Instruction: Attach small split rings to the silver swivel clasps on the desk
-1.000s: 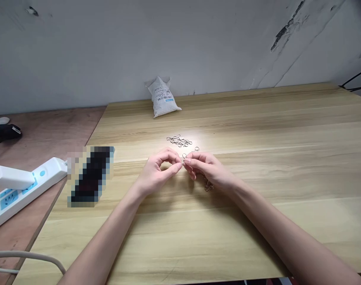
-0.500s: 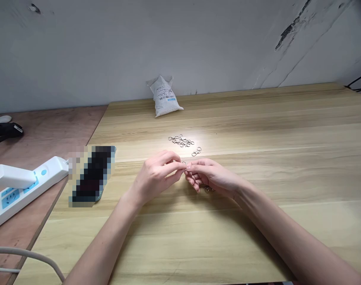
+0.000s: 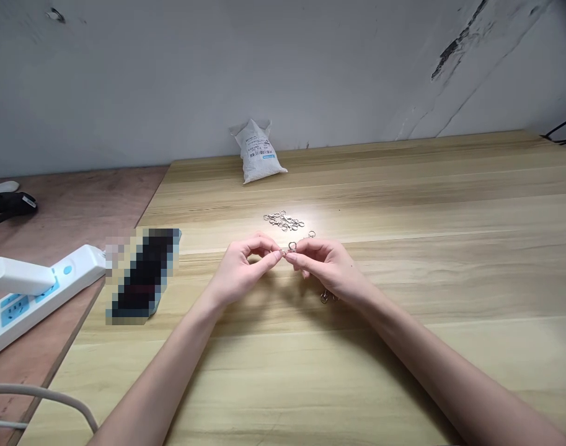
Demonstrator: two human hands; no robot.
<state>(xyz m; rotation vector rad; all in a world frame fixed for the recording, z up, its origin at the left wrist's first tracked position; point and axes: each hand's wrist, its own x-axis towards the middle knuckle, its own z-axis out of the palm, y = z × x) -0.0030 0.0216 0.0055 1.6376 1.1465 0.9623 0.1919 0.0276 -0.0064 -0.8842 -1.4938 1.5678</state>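
Both hands meet above the wooden table, fingertips nearly touching. My left hand is closed in a pinch of thumb and fingers on one end of a small metal lobster clasp, mostly covered by the fingertips. My right hand pinches the other side, and a round metal ring stands up above its thumb. Just beyond lies a pile of silver lobster clasps with rings. One more clasp is partly hidden behind my right fingers. Under the right palm, other metal rings show in part.
A white plastic packet with a printed label stands near the wall. To the left lie a blurred-out phone and a white power strip with a plug in it. A grey cable curves at the lower left.
My hands have turned so that both thumbs face up, and the ring now shows upright above the right thumb. The right hand has shifted slightly, covering more of the single clasp behind it.
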